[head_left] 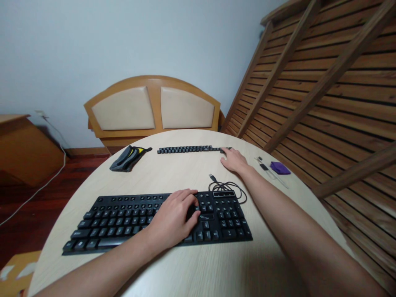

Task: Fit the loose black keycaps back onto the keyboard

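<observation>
A black keyboard lies on the round pale wooden table, its cable coiled behind its right end. My left hand rests on the keys right of centre, fingers curled down onto them. A row of loose black keycaps stretches along the far side of the table. My right hand reaches out to the right end of that row, fingertips pinched at the last keycap there.
A black and yellow pouch lies at the far left of the table. A purple cloth and small tools sit at the far right. Behind the table stand a wooden headboard and leaning slatted frames.
</observation>
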Motion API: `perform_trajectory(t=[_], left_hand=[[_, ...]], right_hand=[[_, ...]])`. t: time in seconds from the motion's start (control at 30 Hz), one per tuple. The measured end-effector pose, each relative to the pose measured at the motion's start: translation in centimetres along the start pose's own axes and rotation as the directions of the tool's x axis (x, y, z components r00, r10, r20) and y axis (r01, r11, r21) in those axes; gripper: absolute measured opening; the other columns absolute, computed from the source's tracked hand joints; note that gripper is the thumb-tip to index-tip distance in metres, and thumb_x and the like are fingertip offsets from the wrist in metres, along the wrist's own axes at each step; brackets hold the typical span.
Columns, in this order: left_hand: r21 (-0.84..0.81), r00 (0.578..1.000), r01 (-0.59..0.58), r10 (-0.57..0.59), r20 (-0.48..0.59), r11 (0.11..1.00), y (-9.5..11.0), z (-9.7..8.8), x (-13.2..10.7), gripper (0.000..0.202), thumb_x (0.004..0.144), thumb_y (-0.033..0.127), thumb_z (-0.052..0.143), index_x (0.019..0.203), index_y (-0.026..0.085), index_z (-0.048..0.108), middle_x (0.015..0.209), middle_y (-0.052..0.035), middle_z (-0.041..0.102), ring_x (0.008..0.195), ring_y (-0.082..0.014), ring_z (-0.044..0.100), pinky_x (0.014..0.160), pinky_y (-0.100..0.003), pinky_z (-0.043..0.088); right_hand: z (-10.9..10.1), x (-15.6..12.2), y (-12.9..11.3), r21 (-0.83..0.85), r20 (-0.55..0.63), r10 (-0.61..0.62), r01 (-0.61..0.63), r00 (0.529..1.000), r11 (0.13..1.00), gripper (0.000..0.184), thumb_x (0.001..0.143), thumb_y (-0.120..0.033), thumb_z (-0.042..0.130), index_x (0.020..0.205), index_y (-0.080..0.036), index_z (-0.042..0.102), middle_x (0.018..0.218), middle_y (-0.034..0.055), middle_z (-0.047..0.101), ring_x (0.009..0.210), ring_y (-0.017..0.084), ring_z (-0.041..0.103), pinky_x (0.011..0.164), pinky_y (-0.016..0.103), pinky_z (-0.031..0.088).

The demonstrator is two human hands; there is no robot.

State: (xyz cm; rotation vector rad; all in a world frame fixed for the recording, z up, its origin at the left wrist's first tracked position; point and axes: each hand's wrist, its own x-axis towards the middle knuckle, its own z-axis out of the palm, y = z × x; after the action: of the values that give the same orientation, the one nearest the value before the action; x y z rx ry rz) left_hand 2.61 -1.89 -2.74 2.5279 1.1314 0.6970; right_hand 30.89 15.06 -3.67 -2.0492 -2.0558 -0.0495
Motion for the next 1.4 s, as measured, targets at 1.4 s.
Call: perform_trajectory(t=[1.4], left_hand=[[0.070, 0.977, 0.004, -0.019, 0.213, 0.998, -0.3, -2.5, 0.2, 0.008, 0.087, 0.018, 0.052, 0.081, 0.018, 0.058, 0.129, -0.0121, 0.057, 0.110, -0.0278, 0.061, 0.097, -0.047, 0.051]], right_hand=[[-7.2, -14.0, -3.3, 0.633, 0.157, -0.581, 0.370, 0.799, 0.680, 0.015, 0.084, -0.030, 0.075, 0.097, -0.022, 0.073, 0.097, 0.0011, 0.073, 0.092, 0.018, 0.065, 0.084, 0.030, 0.045]])
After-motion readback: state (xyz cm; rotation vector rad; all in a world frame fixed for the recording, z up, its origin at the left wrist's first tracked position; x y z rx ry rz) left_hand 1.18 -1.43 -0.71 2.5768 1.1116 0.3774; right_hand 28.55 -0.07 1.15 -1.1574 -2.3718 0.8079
